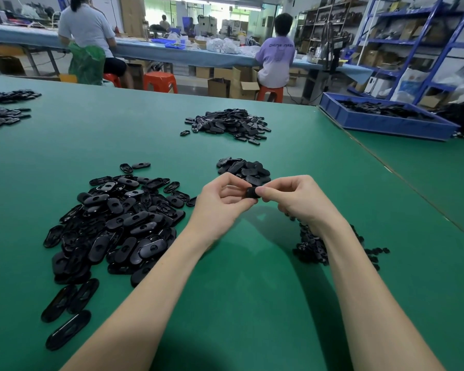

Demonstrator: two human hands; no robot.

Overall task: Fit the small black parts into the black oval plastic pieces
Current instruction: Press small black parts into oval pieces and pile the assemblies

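Over the green table (239,303), my left hand (220,202) and right hand (292,199) pinch one black piece (251,193) between them, lifted close so I can push its parts together.

"CHINA" lettering on a seated worker's lilac shirt (277,53)

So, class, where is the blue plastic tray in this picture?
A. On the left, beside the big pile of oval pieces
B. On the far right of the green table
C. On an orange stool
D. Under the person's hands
B: the blue tray sits at the far right of the green table, well away from both hands and the piles.
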